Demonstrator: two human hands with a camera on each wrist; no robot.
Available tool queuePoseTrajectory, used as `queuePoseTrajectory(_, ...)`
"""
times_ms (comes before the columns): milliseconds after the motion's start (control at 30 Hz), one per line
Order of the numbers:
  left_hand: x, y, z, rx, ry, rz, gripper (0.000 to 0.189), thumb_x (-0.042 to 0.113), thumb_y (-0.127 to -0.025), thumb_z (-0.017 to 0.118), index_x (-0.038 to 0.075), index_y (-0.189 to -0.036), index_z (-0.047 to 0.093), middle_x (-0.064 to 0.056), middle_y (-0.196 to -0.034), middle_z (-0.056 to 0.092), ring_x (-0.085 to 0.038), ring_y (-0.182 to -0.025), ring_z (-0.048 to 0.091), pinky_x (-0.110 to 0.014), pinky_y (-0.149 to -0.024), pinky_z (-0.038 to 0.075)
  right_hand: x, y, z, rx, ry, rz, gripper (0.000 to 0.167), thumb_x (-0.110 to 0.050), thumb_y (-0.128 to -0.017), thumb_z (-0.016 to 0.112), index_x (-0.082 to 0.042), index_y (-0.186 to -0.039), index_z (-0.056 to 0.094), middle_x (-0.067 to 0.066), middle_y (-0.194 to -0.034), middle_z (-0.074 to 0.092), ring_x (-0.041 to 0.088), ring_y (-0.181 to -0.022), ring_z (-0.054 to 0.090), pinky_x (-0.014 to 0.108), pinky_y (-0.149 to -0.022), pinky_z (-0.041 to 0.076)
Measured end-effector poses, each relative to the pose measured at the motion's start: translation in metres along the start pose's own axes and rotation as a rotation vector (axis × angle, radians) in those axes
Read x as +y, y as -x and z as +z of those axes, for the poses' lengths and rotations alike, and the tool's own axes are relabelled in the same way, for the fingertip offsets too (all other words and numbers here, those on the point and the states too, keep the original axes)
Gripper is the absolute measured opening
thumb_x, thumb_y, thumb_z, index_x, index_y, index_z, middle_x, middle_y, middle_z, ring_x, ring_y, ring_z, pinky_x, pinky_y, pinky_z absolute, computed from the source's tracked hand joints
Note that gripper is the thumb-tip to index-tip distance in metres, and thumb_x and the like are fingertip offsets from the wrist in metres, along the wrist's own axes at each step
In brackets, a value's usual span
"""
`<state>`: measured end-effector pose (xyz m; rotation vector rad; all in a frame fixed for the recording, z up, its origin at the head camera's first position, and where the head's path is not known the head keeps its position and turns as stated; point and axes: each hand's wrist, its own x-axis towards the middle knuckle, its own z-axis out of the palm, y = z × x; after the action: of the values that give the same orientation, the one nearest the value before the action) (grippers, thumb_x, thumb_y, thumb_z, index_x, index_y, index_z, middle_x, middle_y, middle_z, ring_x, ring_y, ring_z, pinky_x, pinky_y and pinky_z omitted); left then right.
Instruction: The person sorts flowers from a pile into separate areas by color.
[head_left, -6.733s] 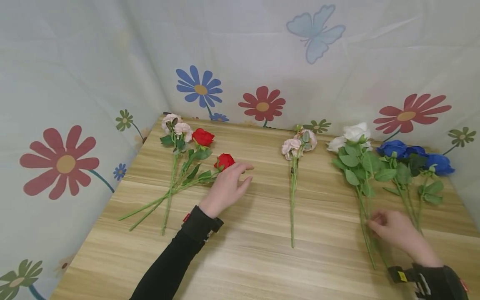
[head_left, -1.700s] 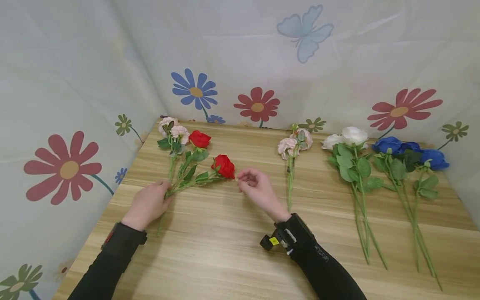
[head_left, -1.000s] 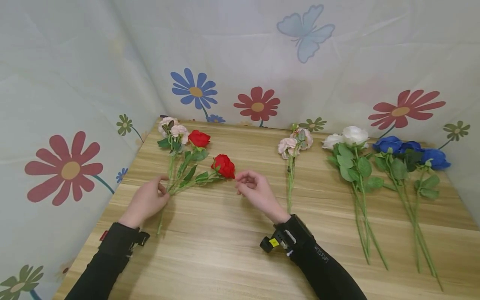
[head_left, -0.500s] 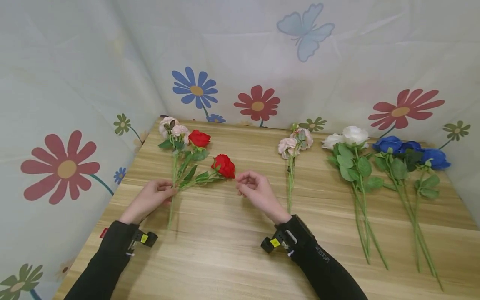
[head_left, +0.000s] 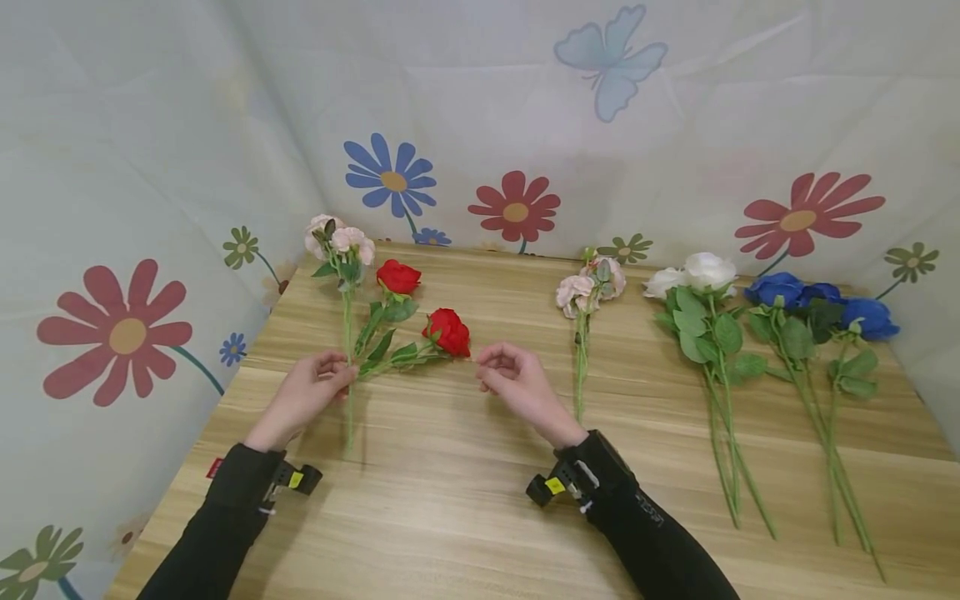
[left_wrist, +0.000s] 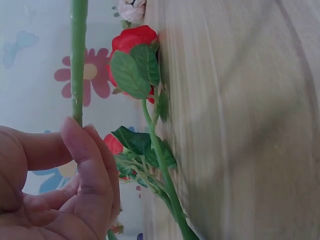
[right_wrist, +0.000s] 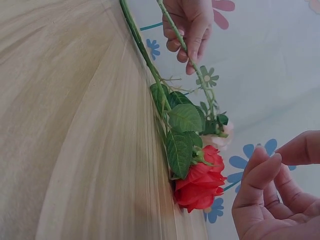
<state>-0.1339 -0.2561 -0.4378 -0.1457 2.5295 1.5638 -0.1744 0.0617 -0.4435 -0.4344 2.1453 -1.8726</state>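
Observation:
My left hand [head_left: 303, 392] pinches the thin green stem [left_wrist: 78, 60] of a pale pink flower [head_left: 351, 242] between thumb and fingertips. That stem stands up off the table, its bloom overlapping the back curtain in the head view. Two red roses lie just right of this hand: one [head_left: 399, 277] farther back, the other [head_left: 447, 332] nearer, their lower stems hidden behind the left hand. My right hand [head_left: 517, 383] hovers beside the nearer red rose [right_wrist: 200, 185]. Its fingers are loosely curled, thumb and index tips close together, with nothing seen between them.
On the wooden table [head_left: 450, 517], another pale pink flower [head_left: 577, 293] lies behind the right hand. White roses [head_left: 708, 272] and blue roses [head_left: 776, 289] with long stems lie at the right. A flower-printed curtain [head_left: 465, 100] stands along the back and left.
My right hand has come left from the white roses' stems to beside the red rose. My left hand has moved from the red rose to the pink flower's stem and raised it.

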Motion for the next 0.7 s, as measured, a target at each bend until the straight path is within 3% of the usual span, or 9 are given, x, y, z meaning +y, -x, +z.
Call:
queuePoseTrajectory(233, 0.009, 0.002, 0.007, 0.038, -0.013, 0.044, 0.042, 0.016, -0.103, 0.058, -0.01, -0.134, 0.048, -0.01, -0.102, 0.057, -0.019, -0.09, 0.068, -0.029, -0.077, 0.06, 0.0, 0.002, -0.004, 0.015, 0.01, 0.024, 0.025, 0.001, -0.093, 0.059, 0.012, -0.115, 0.059, 0.015, -0.096, 0.065, 0.01, -0.074, 0.062, 0.022, -0.069, 0.053)
queuePoseTrajectory(700, 0.038, -0.003, 0.038, -0.014, 0.073, 0.153, 0.034, 0.014, -0.101, 0.061, -0.004, -0.128, 0.052, -0.015, -0.104, 0.061, -0.034, -0.095, 0.07, -0.038, -0.082, 0.062, 0.002, 0.006, -0.008, -0.017, 0.001, 0.012, 0.023, 0.002, -0.093, 0.058, 0.015, -0.113, 0.057, 0.012, -0.091, 0.064, 0.009, -0.073, 0.062, 0.023, -0.07, 0.055)
